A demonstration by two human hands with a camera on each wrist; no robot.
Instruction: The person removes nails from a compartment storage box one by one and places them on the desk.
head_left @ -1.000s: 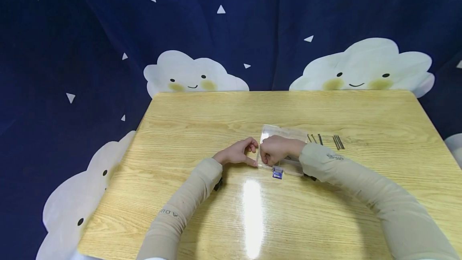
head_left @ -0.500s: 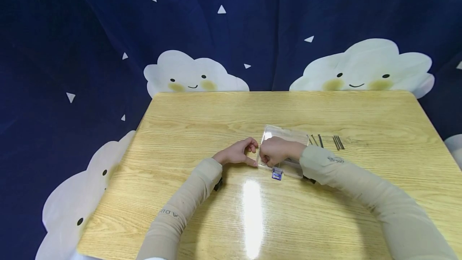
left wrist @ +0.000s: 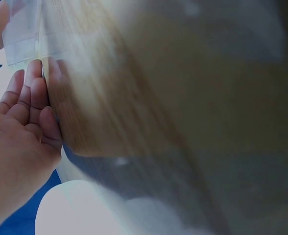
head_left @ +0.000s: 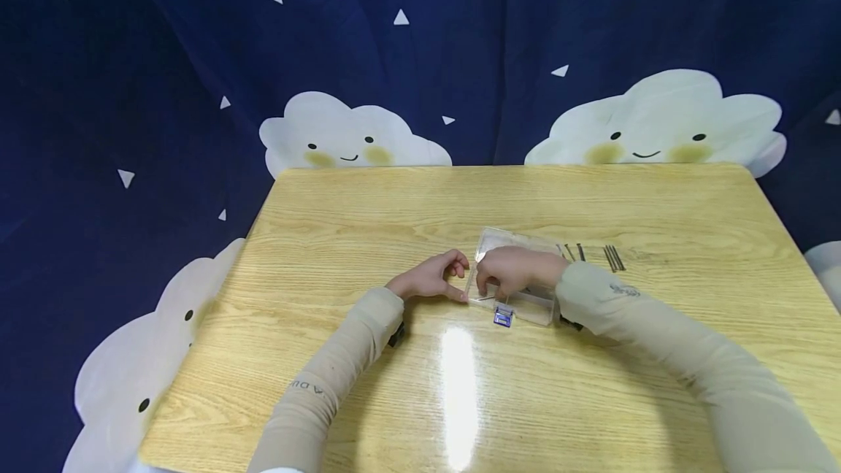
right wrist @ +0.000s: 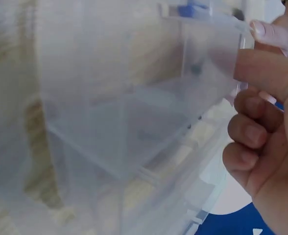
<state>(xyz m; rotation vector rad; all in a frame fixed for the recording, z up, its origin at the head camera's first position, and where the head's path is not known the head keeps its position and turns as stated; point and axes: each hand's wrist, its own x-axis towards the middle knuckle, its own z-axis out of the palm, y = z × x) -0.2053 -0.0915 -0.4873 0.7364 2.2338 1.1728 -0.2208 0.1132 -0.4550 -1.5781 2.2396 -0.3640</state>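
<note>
Wooden table point(head_left: 368, 217); clear box point(head_left: 534, 310) beneath right hand point(head_left: 515, 268), whose grip I cannot tell; left hand point(head_left: 434, 277) spread at its side; one metal piece point(head_left: 485, 298) inside, below right fingertips; dark nails point(head_left: 615, 258) outside, beyond.

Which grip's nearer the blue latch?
Right. The right grip is over the clear box, just beyond the blue latch; the left grip is at the box's left end, farther off.

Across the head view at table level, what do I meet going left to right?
Left hand → clear box → spread-out dark rods → bunched dark rods. The right hand overlaps the box, so it's left out.
</note>
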